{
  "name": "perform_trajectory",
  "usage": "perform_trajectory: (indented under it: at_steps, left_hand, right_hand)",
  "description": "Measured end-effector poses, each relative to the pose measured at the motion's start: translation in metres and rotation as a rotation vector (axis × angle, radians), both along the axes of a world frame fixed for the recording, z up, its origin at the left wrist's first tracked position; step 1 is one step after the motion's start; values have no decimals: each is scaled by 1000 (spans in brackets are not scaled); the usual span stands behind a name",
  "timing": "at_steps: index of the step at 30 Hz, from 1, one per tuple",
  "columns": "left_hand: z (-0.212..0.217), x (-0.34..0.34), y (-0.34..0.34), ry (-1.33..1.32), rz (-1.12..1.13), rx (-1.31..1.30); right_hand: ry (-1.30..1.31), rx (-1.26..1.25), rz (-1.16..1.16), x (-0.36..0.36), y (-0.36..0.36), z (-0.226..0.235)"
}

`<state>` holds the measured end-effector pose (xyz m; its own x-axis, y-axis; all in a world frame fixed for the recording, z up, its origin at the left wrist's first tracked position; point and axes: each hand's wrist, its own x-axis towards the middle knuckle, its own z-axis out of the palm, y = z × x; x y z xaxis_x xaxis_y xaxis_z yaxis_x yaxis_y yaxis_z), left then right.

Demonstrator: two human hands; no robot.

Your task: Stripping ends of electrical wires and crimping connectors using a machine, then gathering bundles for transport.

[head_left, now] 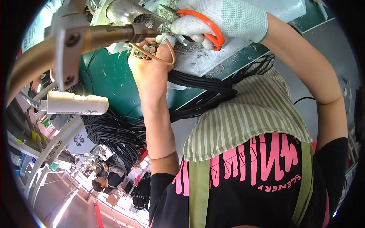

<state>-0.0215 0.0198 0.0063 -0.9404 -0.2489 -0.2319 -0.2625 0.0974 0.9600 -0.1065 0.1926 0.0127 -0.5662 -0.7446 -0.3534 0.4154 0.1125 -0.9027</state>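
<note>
My right hand, in a white knit glove with a pale green cuff, grips scissors with orange-red handles; their dark blades point up and left. Close beside it is my left hand, with white coverings on some fingertips. Its fingers are closed around several small brass-coloured metal pieces. A thin tan loop curves across that hand. Between the two hands sits a small silver and black connector-like piece; I cannot tell which hand holds it. Black cables run below my hands.
A metal machine part stands just beyond my left hand. A brass-coloured tube and a white cylindrical lamp-like part reach in from the left. Metal scraps litter the pale work surface. A thick cable bundle hangs left. Another person is farther off.
</note>
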Motion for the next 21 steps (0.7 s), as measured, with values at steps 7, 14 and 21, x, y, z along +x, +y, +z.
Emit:
perform_trajectory:
  at_steps: [7,14,21]
  left_hand:
    - [-2,1,1,15,16,37]
    - [-2,2,-1,16,-7,8]
    - [0,13,0,17,0,59]
  right_hand:
    - [-34,4,13,-1,0,-2]
    - [-23,7,27,-2,2,1]
    - [70,99,22,0,7,0]
